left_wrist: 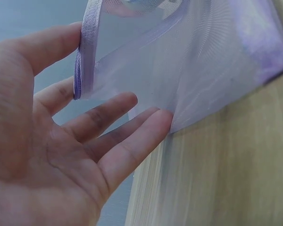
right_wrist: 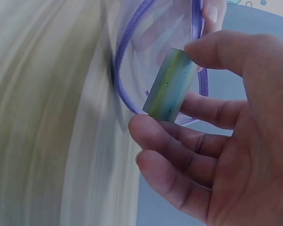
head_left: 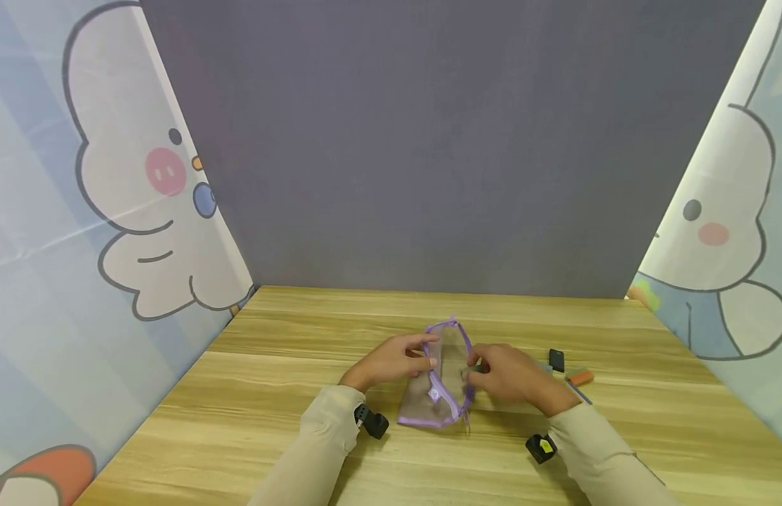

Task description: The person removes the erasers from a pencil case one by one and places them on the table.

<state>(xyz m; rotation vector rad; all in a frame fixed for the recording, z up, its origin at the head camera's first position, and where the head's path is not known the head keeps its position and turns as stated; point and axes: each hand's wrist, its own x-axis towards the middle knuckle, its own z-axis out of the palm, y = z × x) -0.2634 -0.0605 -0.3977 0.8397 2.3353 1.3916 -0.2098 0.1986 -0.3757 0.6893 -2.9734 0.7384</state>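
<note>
A see-through mesh zip pouch [head_left: 422, 407] with purple edging stands with its mouth spread towards the right. My left hand [head_left: 391, 362] holds the pouch's zipped rim between thumb and fingers; in the left wrist view, the other fingers lie loosely against the mesh [left_wrist: 217, 70]. At the mouth, my right hand [head_left: 513, 372] pinches a small eraser [right_wrist: 170, 84], a rectangular block in blue-green with a yellow stripe. From the right wrist view, the eraser overlaps the pouch opening, framed by the purple zipper [right_wrist: 122, 61]. Whether it has passed the rim I cannot tell.
Right of my right hand lie a small black object [head_left: 556, 360], an orange block [head_left: 580, 378] and a thin blue stick-like item [head_left: 580, 393]. The wooden table [head_left: 289, 330] ends at a dark grey panel [head_left: 447, 154], with cartoon-printed cloth at both sides.
</note>
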